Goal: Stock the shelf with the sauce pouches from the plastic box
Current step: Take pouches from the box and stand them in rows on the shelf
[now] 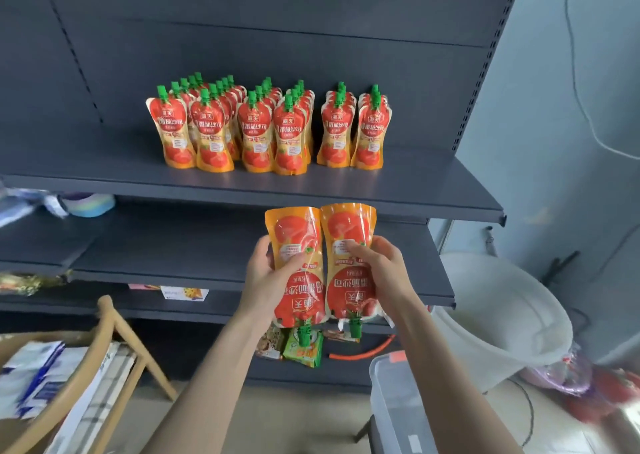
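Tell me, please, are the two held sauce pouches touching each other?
Touching. The head view shows the left pouch and right pouch with inner edges meeting near the top.

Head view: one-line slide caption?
Left hand holds one sauce pouch, right hand another, spouts down, below the shelf of standing pouches.

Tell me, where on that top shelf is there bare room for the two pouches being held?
The top shelf is bare left of the standing pouches, bare right of them up to the upright post, and along a strip by its front lip. The middle is crowded: six packed rows, with only a narrow gap between the fourth and fifth.
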`<act>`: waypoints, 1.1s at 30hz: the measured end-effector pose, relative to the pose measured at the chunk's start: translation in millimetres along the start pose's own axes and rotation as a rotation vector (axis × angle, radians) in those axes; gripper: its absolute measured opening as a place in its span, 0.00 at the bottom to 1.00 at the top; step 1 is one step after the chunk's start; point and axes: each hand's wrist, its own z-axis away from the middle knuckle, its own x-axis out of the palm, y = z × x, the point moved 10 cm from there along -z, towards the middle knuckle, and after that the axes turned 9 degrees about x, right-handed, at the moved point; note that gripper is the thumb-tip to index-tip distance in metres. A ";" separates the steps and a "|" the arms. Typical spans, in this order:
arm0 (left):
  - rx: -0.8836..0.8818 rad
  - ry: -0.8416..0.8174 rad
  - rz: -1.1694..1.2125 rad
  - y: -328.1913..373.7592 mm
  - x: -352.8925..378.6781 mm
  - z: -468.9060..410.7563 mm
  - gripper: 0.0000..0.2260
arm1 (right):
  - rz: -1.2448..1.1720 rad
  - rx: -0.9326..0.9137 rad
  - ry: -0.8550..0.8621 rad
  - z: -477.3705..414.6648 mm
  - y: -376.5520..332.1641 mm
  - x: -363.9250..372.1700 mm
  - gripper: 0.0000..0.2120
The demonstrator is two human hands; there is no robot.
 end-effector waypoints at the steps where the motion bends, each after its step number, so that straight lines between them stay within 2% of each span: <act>1: 0.002 -0.003 0.007 1.6 0.7 -9.7 0.15 | -0.005 -0.009 0.009 -6.3 -5.9 0.1 0.14; 8: -0.009 0.014 0.037 -2.7 12.9 -84.4 0.10 | -0.037 -0.072 0.088 -68.7 -39.9 -8.3 0.12; 13: 0.074 0.090 -0.008 2.2 23.6 -151.5 0.12 | -0.114 -0.130 0.164 -129.5 -66.3 -30.7 0.11; 18: 0.101 0.079 -0.121 9.9 33.4 -216.0 0.23 | -0.015 -0.195 0.162 -184.8 -107.7 -53.0 0.22; 20: 0.092 0.036 -0.147 11.9 39.5 -237.8 0.26 | 0.024 -0.189 0.128 -204.1 -120.7 -55.9 0.17; 23: 0.061 -0.036 -0.168 7.8 49.7 -257.9 0.21 | 0.031 -0.172 0.171 -224.2 -130.7 -66.4 0.08; 28: 0.053 0.050 -0.103 -0.7 43.1 -277.1 0.12 | 0.113 -0.171 0.216 -243.3 -140.0 -78.3 0.10; 33: 0.043 0.088 -0.071 -11.8 42.5 -286.6 0.13 | -0.004 -0.124 0.185 -253.3 -130.0 -82.3 0.16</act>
